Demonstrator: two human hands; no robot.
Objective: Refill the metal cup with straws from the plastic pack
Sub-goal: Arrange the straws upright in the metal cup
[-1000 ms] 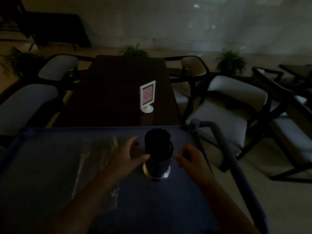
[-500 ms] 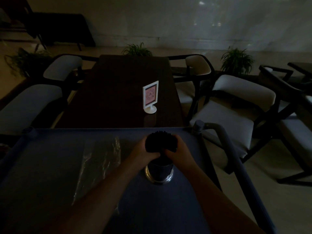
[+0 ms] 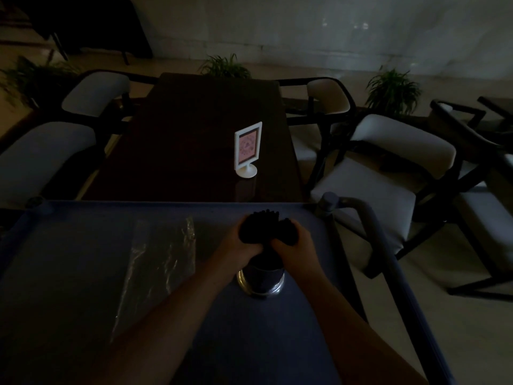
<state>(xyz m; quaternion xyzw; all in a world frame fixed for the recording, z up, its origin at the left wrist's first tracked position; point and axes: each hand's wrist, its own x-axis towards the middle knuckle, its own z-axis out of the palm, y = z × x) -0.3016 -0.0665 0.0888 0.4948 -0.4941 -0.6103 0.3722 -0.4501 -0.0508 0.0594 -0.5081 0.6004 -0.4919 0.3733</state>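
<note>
K: Both hands have come in from either side of the metal cup (image 3: 261, 282) and up onto the straws (image 3: 263, 218) since a second back; half a second back they were already on the bundle, and the grip looks much the same now.
M: fingers?
K: curled on both; left hand (image 3: 236, 241) wraps the bundle from its left, right hand (image 3: 298, 244) from its right; thumbs nearly meet on the near side, just above the cup's rim; too dark to make out the fingers on the far side.
M: where do the straws sit?
K: black, upright, tops poking out above the hands; lower ends run down into the cup; cup stands on its shiny base on the blue cart top (image 3: 83, 245), right of centre; both forearms come in from the bottom edge.
M: pack?
K: plastic pack (image 3: 158, 268) lies flat on the cart top left of the cup, apart from both hands; clear and crinkled; can't tell whether anything is inside.
M: rest?
K: grey cart handle (image 3: 369, 218) at the far right corner; dark table (image 3: 194, 134) just beyond the cart's far edge, white sign stand (image 3: 248, 148) upright on it; pale-cushioned chairs (image 3: 383, 176) on both sides; potted plants (image 3: 394, 87) by the back wall; room is dim.
</note>
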